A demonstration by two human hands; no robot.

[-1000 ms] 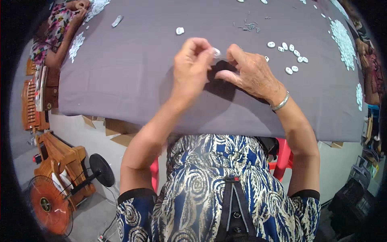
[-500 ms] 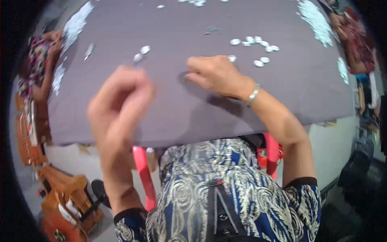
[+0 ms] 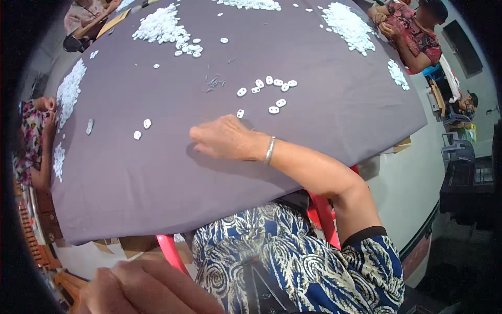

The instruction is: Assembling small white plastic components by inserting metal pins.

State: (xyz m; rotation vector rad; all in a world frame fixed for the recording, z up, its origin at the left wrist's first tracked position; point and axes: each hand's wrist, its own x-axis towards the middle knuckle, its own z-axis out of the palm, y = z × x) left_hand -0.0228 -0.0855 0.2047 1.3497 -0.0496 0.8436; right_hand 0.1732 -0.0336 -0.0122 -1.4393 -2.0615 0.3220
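A: How are the fingers (image 3: 200, 137) of the right hand (image 3: 225, 137) being held?

B: They are being curled inward, low over the grey cloth (image 3: 334, 141). The tips are being hidden, so whether they are fully closed or anything is being pinched cannot be told.

A: And the left hand (image 3: 149, 288)?

B: It is being blurred and cut off by the lower edge. How far its fingers are being opened, and whether anything is being gripped, cannot be told.

A: What is lying nearest?

B: Just beyond the right knuckles, a white two-holed piece (image 3: 240, 113) is lying. Farther right, a loose arc of white pieces (image 3: 269, 80) is being formed; to the left, a white pair (image 3: 147, 123) is lying near each other. Thin grey bits (image 3: 214, 82) are lying scattered beyond the hand.

A: Farther out?

B: The right wrist is being circled by a silver bracelet (image 3: 270, 150). Larger white heaps (image 3: 349, 29) are being spread toward the table's edges, and hands are being held together by a co-worker (image 3: 418, 47) at the far right.
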